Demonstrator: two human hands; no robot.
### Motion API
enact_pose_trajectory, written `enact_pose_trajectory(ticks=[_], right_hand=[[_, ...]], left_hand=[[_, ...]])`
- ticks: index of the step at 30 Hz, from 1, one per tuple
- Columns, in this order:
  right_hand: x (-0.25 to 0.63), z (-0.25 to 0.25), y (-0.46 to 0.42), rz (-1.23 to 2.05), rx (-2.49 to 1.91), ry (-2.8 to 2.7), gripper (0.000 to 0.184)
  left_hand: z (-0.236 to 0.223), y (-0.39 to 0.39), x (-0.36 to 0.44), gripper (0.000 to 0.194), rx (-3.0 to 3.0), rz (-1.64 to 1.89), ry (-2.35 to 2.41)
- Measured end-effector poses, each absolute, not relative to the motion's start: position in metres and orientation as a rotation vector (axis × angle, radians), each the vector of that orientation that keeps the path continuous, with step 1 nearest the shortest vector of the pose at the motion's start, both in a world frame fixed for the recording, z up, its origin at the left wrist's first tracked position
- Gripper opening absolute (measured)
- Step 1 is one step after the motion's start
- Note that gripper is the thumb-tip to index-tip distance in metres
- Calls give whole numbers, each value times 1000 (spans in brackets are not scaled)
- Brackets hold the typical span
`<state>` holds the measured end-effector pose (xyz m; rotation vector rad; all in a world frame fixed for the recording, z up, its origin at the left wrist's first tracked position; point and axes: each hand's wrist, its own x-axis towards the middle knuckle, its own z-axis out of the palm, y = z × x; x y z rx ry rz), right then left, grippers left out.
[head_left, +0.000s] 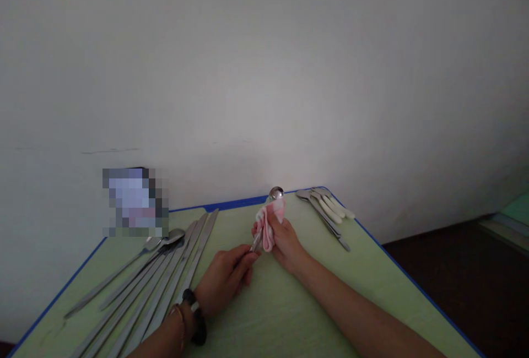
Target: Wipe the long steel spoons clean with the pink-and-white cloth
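A metal spoon (276, 193) is held above the middle of the table, its shiny bowl pointing away from me. My left hand (231, 272) pinches the end of its handle. Around the upper handle, just below the bowl, my right hand (285, 239) closes with a folded pink and white cloth (268, 231). The cloth covers much of the spoon's handle. A dark bracelet (195, 316) is on my left wrist.
Several long metal knives and spoons (165, 281) lie fanned out on the left of the green table (264, 314), by a blurred phone-like device (134, 201). At the far right are spoons (324, 215) and white-handled cutlery (333, 209). A wall (264, 82) stands behind.
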<state>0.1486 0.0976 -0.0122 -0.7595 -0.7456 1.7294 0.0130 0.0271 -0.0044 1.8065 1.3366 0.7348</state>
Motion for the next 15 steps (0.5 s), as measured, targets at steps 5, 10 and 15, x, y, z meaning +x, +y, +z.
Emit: enact_pose_trajectory(ticks=[5,10,15], right_hand=[[147,-11,94,1734,-764,-767,42],[148,-9,94,1722,-799,-849,40],[154,-8,93,1896,-808,-1041,38]], left_hand=[[-4,28,15,35,1865,742,1463],[-5,29,12,46,1700,881,1479],[-6,34,4,33,1391,1293,1360]])
